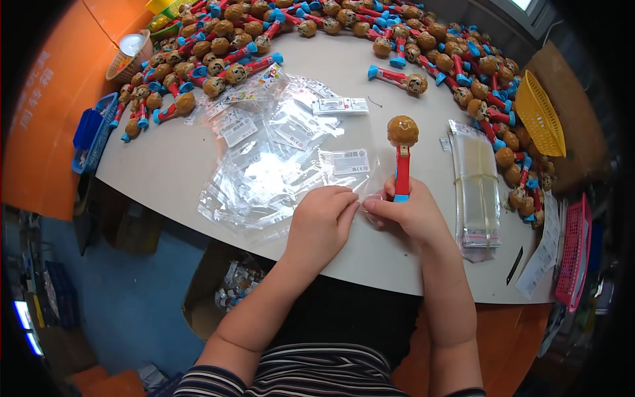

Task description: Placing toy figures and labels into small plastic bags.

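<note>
Upright in my right hand [413, 212] is a red candy dispenser [402, 169] with a brown-haired character head and a blue foot. The thumb and fingers of that hand also pinch the edge of a clear plastic bag [376, 188]. My left hand [321, 221] is closed on the same bag, its fingertips close to my right thumb. Most of this bag is hard to tell from the tabletop. Left of it spreads a loose pile of clear bags [264, 175] with printed cards, and a small stack of printed cards [339, 106] lies at the pile's far side.
Many similar dispensers [225, 46] ring the far and right sides of the table [159, 178]. A banded stack of bags [477, 192] lies right of my hands, near a dark thin blade [514, 266]. Baskets in blue [99, 132], yellow [541, 116] and pink [574, 255] stand around the edges.
</note>
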Demonstrator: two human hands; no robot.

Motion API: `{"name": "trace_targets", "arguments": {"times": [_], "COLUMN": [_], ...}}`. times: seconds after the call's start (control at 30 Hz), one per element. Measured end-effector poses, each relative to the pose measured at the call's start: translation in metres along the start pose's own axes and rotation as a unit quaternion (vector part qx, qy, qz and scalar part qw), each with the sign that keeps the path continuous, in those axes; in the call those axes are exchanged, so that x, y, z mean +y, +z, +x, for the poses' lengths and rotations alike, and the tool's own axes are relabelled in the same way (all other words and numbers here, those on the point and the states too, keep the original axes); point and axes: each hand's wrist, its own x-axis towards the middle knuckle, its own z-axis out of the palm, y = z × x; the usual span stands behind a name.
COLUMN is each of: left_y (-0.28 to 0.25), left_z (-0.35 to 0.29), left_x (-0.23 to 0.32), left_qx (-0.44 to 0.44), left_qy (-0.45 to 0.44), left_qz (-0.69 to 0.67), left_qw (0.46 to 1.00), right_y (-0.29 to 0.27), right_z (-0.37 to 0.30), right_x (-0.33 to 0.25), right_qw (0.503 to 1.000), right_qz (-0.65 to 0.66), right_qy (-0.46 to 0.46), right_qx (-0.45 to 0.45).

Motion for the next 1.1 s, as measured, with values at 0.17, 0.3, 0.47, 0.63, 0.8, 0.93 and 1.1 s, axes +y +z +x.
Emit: {"name": "trace_targets", "arguments": {"times": [0.17, 0.3, 0.47, 0.63, 0.8, 0.93, 1.1], "left_y": [-0.008, -0.015, -0.014, -0.005, -0.007, -0.005, 0.011], "left_z": [0.003, 0.006, 0.007, 0.007, 0.008, 0.012, 0.011], "left_x": [0.006, 0.017, 0.014, 0.016, 0.013, 0.018, 0.025], "left_qx": [0.002, -0.025, -0.006, -0.004, -0.028, 0.003, -0.042], "left_qy": [-0.013, -0.105, -0.089, 0.028, 0.019, 0.016, -0.001], "left_qz": [-0.016, -0.072, -0.086, -0.003, 0.048, 0.047, 0.058], "left_qw": [1.000, 0.992, 0.992, 1.000, 0.998, 0.999, 0.997], "right_y": [0.004, 0.001, 0.002, -0.003, -0.001, -0.006, -0.021], "right_z": [-0.001, -0.001, -0.009, -0.006, -0.002, -0.003, -0.013], "right_x": [0.001, 0.004, -0.007, 0.002, 0.001, 0.003, 0.008], "right_qw": [0.998, 0.993, 0.994, 0.995, 0.984, 0.977, 0.908], "right_qz": [-0.033, -0.077, -0.088, -0.070, -0.147, -0.184, -0.347], "right_qy": [-0.050, -0.075, -0.060, -0.062, -0.090, -0.100, -0.154], "right_qx": [0.036, 0.050, 0.026, 0.031, 0.048, 0.047, 0.177]}}
